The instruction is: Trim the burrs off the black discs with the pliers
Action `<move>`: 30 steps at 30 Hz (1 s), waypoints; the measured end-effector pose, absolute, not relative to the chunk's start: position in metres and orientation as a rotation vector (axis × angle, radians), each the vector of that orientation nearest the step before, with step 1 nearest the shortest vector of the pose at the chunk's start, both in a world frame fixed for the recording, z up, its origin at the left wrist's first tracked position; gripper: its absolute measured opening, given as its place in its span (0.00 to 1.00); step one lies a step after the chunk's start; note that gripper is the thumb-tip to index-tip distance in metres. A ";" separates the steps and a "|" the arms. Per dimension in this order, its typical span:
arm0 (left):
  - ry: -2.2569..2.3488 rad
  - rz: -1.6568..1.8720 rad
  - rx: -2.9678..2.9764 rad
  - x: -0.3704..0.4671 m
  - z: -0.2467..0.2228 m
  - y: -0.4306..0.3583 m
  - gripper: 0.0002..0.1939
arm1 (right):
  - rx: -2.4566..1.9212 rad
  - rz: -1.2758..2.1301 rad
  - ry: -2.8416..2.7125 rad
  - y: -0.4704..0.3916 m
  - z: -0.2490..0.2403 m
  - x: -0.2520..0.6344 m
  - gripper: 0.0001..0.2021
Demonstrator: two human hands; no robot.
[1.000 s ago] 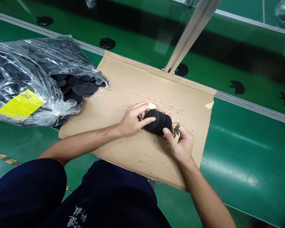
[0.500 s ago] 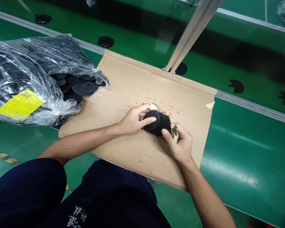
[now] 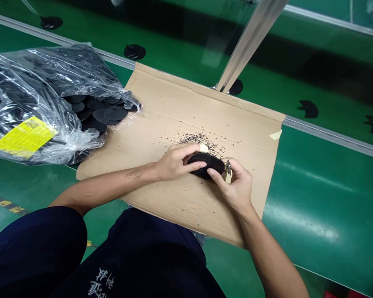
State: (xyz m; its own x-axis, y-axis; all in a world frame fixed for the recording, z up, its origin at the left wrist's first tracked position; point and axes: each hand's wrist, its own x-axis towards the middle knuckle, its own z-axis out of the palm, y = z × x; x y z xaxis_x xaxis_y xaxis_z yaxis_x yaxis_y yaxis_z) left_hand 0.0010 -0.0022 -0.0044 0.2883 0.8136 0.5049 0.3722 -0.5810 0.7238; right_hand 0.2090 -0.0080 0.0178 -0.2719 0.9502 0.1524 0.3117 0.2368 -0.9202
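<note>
Several black round discs (image 3: 205, 163) are held together between my two hands, above the brown cardboard (image 3: 174, 203). My left hand (image 3: 180, 161) grips their left side, thumb on the face, with a pale yellow covering on one fingertip. My right hand (image 3: 236, 182) pinches their right edge with the thumb and also holds a small cutting tool (image 3: 228, 169) with pale yellow on its handles. Small black bits (image 3: 199, 138) lie scattered on the cardboard just beyond the discs.
A clear plastic bag (image 3: 43, 91) with a yellow label, full of black discs (image 3: 115, 113), lies at the left. A metal post (image 3: 248, 45) rises behind the cardboard. Beyond a metal rail (image 3: 335, 138), black pieces (image 3: 309, 109) rest on a green surface.
The discs have tilted so their faces look narrower, and my left fingertips have come slightly nearer to me. More black bits show beyond the discs.
</note>
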 end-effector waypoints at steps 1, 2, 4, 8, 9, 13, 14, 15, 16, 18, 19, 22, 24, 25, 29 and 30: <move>1.041 1.252 2.127 0.001 -0.005 -0.002 0.13 | -1.174 1.026 -1.740 -0.008 0.018 0.209 0.13; 1.014 1.264 2.160 0.002 -0.006 -0.002 0.13 | -1.171 1.008 -1.743 -0.009 0.018 0.209 0.12; 0.959 1.280 2.216 0.002 -0.006 -0.002 0.11 | -1.160 0.987 -1.758 -0.009 0.018 0.209 0.11; 0.943 1.287 2.238 0.002 -0.006 -0.002 0.11 | -1.106 0.994 -1.796 -0.010 0.019 0.208 0.09; 0.949 1.289 2.229 0.002 -0.006 -0.002 0.12 | -1.099 0.995 -1.799 -0.010 0.019 0.208 0.09; 0.943 1.268 2.225 0.002 -0.006 -0.001 0.11 | -1.124 0.993 -1.803 -0.011 0.020 0.207 0.11; 0.939 1.263 2.231 0.002 -0.007 -0.001 0.11 | -1.131 0.994 -1.804 -0.010 0.020 0.207 0.11; 0.937 1.264 2.235 0.001 -0.007 -0.001 0.11 | -1.133 0.995 -1.804 -0.010 0.020 0.208 0.11; 0.936 1.269 2.239 0.001 -0.007 -0.001 0.11 | -1.132 0.998 -1.806 -0.010 0.020 0.208 0.11; 0.934 1.281 2.243 0.001 -0.008 -0.001 0.12 | -1.115 1.000 -1.805 -0.010 0.020 0.209 0.09; 0.936 1.284 2.242 0.001 -0.008 -0.001 0.12 | -1.102 1.001 -1.805 -0.010 0.019 0.209 0.09; 0.921 1.300 2.230 0.002 -0.007 -0.001 0.12 | -1.077 1.012 -1.808 -0.010 0.019 0.210 0.08; 0.893 1.315 2.214 0.002 -0.007 -0.001 0.11 | -1.086 1.022 -1.813 -0.010 0.019 0.210 0.08; 0.881 1.320 2.207 0.002 -0.007 -0.001 0.10 | -1.089 1.024 -1.813 -0.010 0.019 0.210 0.08; 0.876 1.317 2.202 0.002 -0.007 -0.002 0.09 | -1.069 1.023 -1.809 -0.010 0.018 0.210 0.08; 0.880 1.314 2.204 0.002 -0.007 -0.002 0.10 | -1.065 1.023 -1.812 -0.010 0.018 0.210 0.07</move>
State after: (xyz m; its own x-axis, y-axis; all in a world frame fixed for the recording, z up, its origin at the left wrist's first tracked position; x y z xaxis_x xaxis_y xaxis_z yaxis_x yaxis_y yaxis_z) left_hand 0.0019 -0.0017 -0.0074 0.3509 0.7048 0.6166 0.3020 -0.7084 0.6379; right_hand 0.2102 -0.0099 0.0179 -0.3422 0.9133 0.2209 0.2832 0.3243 -0.9026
